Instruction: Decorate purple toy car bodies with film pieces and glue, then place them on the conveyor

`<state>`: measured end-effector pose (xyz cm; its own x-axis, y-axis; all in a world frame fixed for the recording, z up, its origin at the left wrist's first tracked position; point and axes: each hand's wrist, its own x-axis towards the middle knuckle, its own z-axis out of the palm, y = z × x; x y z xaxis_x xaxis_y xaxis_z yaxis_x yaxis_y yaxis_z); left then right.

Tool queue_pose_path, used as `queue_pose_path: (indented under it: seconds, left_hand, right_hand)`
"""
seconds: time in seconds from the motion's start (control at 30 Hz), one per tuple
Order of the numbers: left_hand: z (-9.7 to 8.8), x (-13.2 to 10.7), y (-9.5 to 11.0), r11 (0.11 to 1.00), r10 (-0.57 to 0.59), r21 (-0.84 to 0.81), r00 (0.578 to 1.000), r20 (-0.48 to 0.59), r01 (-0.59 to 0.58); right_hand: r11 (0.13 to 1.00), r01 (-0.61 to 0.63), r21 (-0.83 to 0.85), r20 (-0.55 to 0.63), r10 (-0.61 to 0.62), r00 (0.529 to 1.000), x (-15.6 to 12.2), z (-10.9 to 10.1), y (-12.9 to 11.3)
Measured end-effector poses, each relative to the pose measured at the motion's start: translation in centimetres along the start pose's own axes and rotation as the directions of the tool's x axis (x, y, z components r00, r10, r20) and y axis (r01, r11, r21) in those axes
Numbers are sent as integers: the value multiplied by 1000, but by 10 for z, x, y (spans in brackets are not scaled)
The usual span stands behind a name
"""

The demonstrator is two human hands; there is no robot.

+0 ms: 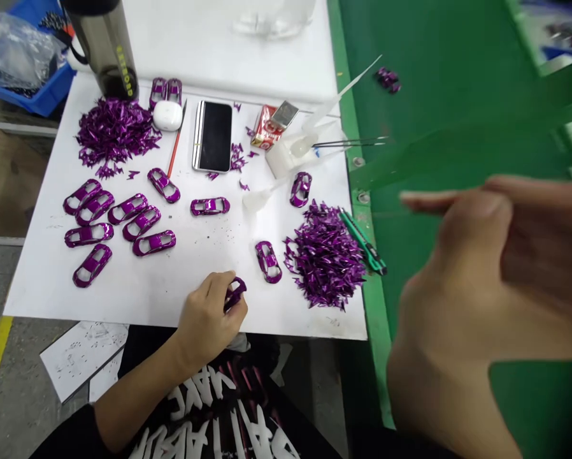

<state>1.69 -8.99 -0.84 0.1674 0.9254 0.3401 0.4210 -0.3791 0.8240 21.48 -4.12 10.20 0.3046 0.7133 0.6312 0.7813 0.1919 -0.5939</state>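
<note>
Well left of the left hand (208, 319), a cluster of purple model car shells (127, 208) lies on a white board (147, 299). The left hand is closed, its curled fingers (218, 287) and thumb gripping another purple model car shell (235, 294), which it holds just above the board near the front edge. To the hand's right, a single shell (268, 261) lies just beside a heap of purple foil clippings (325, 255). Past the heap, a green utility knife (365, 245) lies at the board's edge. Farthest right, the blurred right hand (481, 299) hangs over a green mat (434, 64), fingers half curled; whether it holds anything, such as the translucent green strip (462, 143) beyond it, cannot be told.
</note>
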Motion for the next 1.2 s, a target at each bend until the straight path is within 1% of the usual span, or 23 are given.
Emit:
queue_pose_path:
  seconds: [0.03, 0.07, 0.1, 0.13, 0.2, 0.27, 0.33, 0.4, 0.47, 0.57, 0.6, 0.63, 0.67, 0.7, 0.73, 0.77, 0.83, 0.9, 1.0, 1.07, 1.1, 1.13, 1.2]
  left_hand:
    - [-2, 1, 1, 999, -7, -40, 1000, 3, 7]
    - [-4, 2, 1, 996, -4, -86, 1000, 13, 5]
    - [-6, 4, 2, 991, 10, -133, 1000, 21, -7]
    - [-8, 6, 3, 984, 28, -179, 999, 28, -23]
    - [-12, 8, 3, 964, 54, -263, 998, 35, -42]
    - [-16, 9, 3, 940, 33, -341, 998, 58, -12]
    - [-20, 9, 1, 902, -27, -427, 994, 102, 68]
    - [-23, 8, -2, 828, -115, -529, 981, 159, 183]
    - [-27, 7, -6, 707, -209, -642, 955, 211, 296]
    - [-32, 9, -9, 493, -287, -787, 923, 256, 372]
    - [-32, 10, -9, 424, -293, -823, 918, 269, 376]
    - [-32, 12, -7, 358, -294, -853, 912, 284, 381]
    - [-31, 13, -4, 295, -293, -872, 906, 306, 390]
    - [-29, 14, 0, 238, -290, -881, 896, 337, 408]
    - [-26, 14, 5, 188, -286, -880, 881, 376, 436]
    - [-23, 13, 10, 147, -276, -869, 863, 422, 472]
    - [-15, 11, 21, 87, -232, -826, 818, 526, 556]
    - [-7, 9, 29, 56, -157, -781, 778, 609, 622]
    - [4, 8, 33, 94, -66, -726, 732, 678, 681]
    - [7, 9, 33, 179, -84, -702, 721, 688, 690]
    - [6, 10, 32, 226, -109, -690, 722, 683, 687]
    - [3, 12, 31, 271, -140, -681, 728, 671, 680]
    - [-7, 15, 29, 336, -211, -659, 735, 644, 673]
  right_hand:
    - [996, 94, -7, -90, -95, 991, 17, 5, 7]
    - [982, 188, -20, -130, -189, 973, 35, 10, 15]
    - [968, 248, -38, -119, -251, 961, 51, 17, 23]
    - [958, 283, -53, -69, -286, 956, 65, 24, 32]
    - [950, 298, -97, -30, -302, 953, 87, 40, 50]
    - [947, 297, -121, -63, -305, 950, 101, 58, 68]
    - [950, 287, -120, -87, -298, 951, 108, 75, 82]
    - [953, 271, -132, -7, -275, 962, 109, 86, 89]
    - [949, 273, -158, 88, -262, 961, 100, 85, 83]
    - [957, 256, -136, 204, -226, 953, 61, 56, 49]
    - [978, 193, -83, 255, -167, 952, 41, 42, 34]
    - [992, 127, 23, 463, -123, 878, 19, 26, 19]
    - [988, 68, 135, 641, -140, 755, -3, 10, 5]
    - [982, 2, 187, 712, -137, 689, -24, -4, -8]
    - [978, -29, 206, 744, -138, 654, -43, -16, -18]
    - [975, -39, 217, 746, -140, 651, -59, -27, -27]
    - [979, -23, 203, 705, -130, 698, -81, -43, -37]
    - [983, 3, 183, 661, -126, 740, -90, -55, -38]
    - [997, 18, 79, 633, -64, 772, -86, -75, -14]
    - [983, -58, -176, 572, 150, 807, -76, -92, 21]
    - [933, -127, -337, 500, 292, 816, -71, -103, 44]
    - [812, -251, -527, 362, 481, 798, -65, -115, 68]
    - [657, -367, -659, 175, 608, 774, -59, -141, 112]
